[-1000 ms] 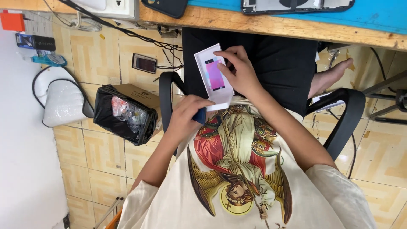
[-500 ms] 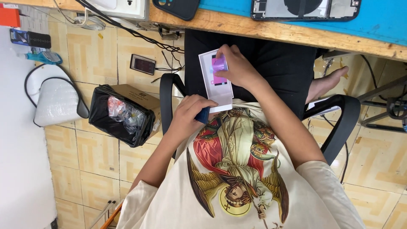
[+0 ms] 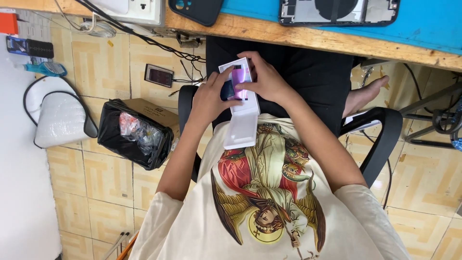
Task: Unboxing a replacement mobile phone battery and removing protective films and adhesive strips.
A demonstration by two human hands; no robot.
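Over my lap I hold a white phone box [image 3: 239,77] with a purple picture on its face. My right hand [image 3: 267,79] grips its far end and right side. My left hand [image 3: 208,98] pinches a small dark blue object [image 3: 227,90] against the box's left side. A plain white part of the box [image 3: 242,130] sticks out below the printed part and rests on my printed cream shirt. What the dark object is stays unclear.
A wooden bench edge [image 3: 298,36] with a blue mat [image 3: 428,21] holds an opened phone housing [image 3: 337,9] and a black phone case [image 3: 197,9]. On the tiled floor lie a phone [image 3: 159,75], a black-lined bin box [image 3: 134,137] and a white bag [image 3: 57,118]. Black chair arms [image 3: 380,139] flank me.
My left hand has risen from the box's near end to its upper left side with the dark object. The plain white part now shows below the printed part.
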